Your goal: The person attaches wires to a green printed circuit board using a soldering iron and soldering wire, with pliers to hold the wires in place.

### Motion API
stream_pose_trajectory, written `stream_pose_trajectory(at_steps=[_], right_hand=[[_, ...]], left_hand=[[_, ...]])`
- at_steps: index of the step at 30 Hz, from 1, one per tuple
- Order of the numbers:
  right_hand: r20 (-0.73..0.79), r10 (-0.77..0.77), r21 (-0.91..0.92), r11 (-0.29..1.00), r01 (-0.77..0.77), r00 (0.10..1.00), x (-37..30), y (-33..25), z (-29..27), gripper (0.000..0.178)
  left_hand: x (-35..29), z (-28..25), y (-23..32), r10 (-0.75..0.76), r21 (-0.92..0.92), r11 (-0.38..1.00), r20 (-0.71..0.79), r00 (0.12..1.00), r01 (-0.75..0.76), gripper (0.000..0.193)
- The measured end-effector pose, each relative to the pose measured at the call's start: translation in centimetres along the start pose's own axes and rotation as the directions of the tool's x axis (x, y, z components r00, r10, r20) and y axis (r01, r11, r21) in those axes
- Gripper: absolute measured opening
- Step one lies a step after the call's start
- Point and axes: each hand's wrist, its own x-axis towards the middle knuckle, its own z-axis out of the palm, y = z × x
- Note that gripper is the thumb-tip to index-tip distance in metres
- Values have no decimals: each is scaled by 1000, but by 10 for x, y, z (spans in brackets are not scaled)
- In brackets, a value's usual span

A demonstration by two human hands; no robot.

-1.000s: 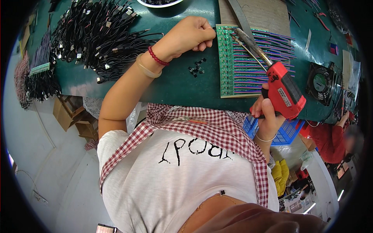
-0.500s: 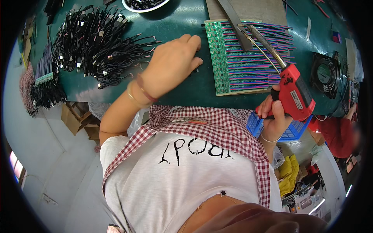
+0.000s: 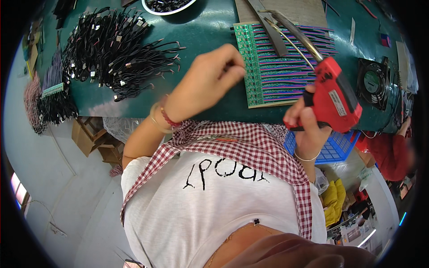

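Note:
My right hand [image 3: 308, 128] is wrapped round the handle of a red soldering gun [image 3: 336, 100] with a long metal barrel and a thin feed tube. Its tip reaches over a panel of small green circuit boards [image 3: 248, 60] with rows of pink, blue and black wires [image 3: 286, 82] running off to the right. A flat grey metal bar [image 3: 273, 38] lies slantwise across the wires beside the tip. My left hand [image 3: 210, 78] is closed at the panel's left edge, fingers curled and thumb drawn in; what they hold, if anything, is hidden.
A heap of black cables [image 3: 107, 53] covers the table [image 3: 196, 35] on the left, with another wired bundle [image 3: 53, 89] at its edge. A white bowl [image 3: 172, 10] of small black parts stands at the back. A fan [image 3: 373, 84] sits at right; another person's red sleeve [image 3: 389, 156] shows beyond.
My left hand has moved right to the panel's edge, its fingers curling in. The soldering gun has shifted slightly left and away from me in my right hand.

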Motion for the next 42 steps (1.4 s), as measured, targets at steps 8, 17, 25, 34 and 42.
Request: stream_pose_trajectory(at_steps=[8, 17, 25, 34, 42], right_hand=[[101, -32, -27, 999, 35, 994, 4, 7, 25, 48], [74, 110, -157, 983, -97, 991, -8, -15, 36, 36], [165, -78, -175, 979, 107, 983, 2, 0, 28, 42], [195, -141, -231, 955, 186, 971, -2, -1, 20, 45], [172, -163, -351, 911, 215, 972, 0, 11, 23, 47]], left_hand=[[-17, 33, 22, -46, -567, 824, -64, 997, 1, 4], [-28, 35, 26, -73, -509, 851, 127, 989, 128, 5], [-29, 34, 40, -112, -289, 948, 77, 991, 129, 3], [-22, 31, 40, -121, -139, 979, 188, 975, 148, 5], [-16, 7, 29, -192, -98, 971, 227, 955, 218, 7]])
